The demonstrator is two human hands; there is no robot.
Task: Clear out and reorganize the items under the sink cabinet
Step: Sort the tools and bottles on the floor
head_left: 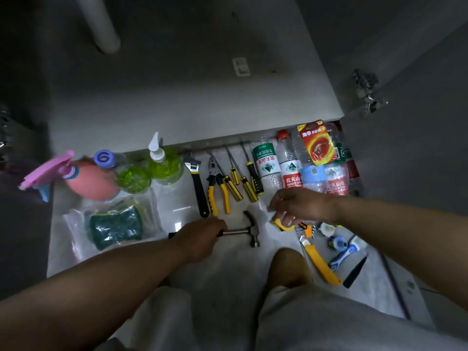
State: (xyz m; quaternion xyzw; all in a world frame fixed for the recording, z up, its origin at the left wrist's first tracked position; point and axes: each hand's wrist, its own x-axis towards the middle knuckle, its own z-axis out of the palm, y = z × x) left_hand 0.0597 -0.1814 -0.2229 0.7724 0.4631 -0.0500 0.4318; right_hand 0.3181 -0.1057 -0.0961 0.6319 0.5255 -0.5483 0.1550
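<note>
- Fingers (215,225) of the left hand (200,236) are wrapped round the handle of the hammer (253,231), which lies on the floor (177,206). Fingers (278,200) of the right hand (301,203) pinch a small yellow tool (283,224) just right of the hammer's head.
- The step looks like sorting: the things lie in rows on the floor in front of the cabinet (202,102), beyond the hammer.
- The next move probably calls for lining the hammer up with the wrench (197,183), pliers (215,193) and screwdrivers (243,183) just beyond it, without knocking them.
- Water bottles (291,165) stand beyond the hammer to the right, and a soap bottle (164,163) and bagged sponges (114,226) sit to its left.
- A yellow utility knife (319,262) and loose bits crowd the floor right of the hammer.
</note>
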